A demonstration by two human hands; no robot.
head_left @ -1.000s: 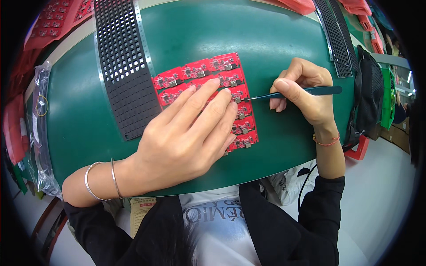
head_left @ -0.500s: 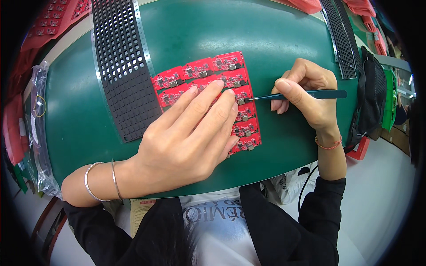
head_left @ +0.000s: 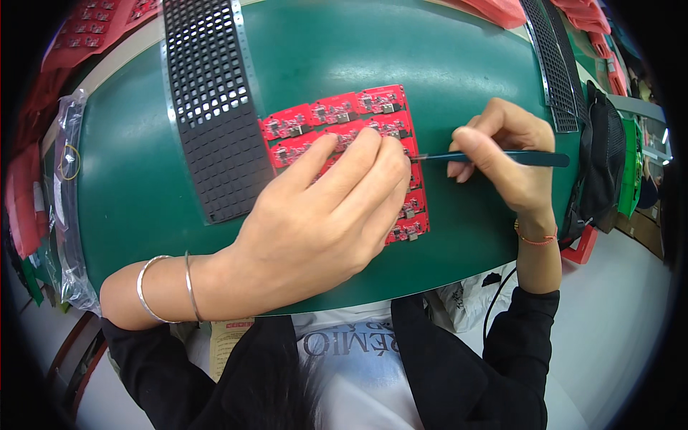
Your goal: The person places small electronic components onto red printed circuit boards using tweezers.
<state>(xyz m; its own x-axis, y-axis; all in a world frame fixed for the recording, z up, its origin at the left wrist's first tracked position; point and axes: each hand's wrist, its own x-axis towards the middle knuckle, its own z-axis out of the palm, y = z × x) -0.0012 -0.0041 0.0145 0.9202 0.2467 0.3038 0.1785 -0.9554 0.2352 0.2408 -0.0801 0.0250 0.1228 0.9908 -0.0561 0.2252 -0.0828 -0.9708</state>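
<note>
The wearer's white shirt [head_left: 358, 383], nearest the camera, carried large dark capital lettering [head_left: 351, 344], inverted in this view and partly covered by a black jacket [head_left: 455, 365]. To its left, a tan printed bag [head_left: 228, 347] bore small dark characters and a red printed block, too small to read; to the right, a white bag [head_left: 466, 301] carried dark marks of unclear content. Two silver bangles [head_left: 146, 290] encircled the left wrist, and a red bracelet [head_left: 536, 240] encircled the right. The left hand [head_left: 322, 201] lay over a red circuit-board panel [head_left: 344, 106], fingers bent, index finger set apart from the others; its thumb was hidden, and whether its fingertips pinched anything could not be determined. The right hand [head_left: 502, 147] pinched dark tweezers [head_left: 537, 158] between thumb and index finger, remaining fingers curled; the tips pointed left at the panel's right edge, just beside the left fingers, contact unconfirmed. The panel was positioned mid-table on the green work surface [head_left: 154, 222], its markings too fine to read. A sheet of black pads [head_left: 222, 161] lay at its left, full in the near section and bearing pale openings in the far section. Further black gridded sheets [head_left: 550, 64] lay at far right, and pink bags [head_left: 491, 11] stood along the far edge.
</note>
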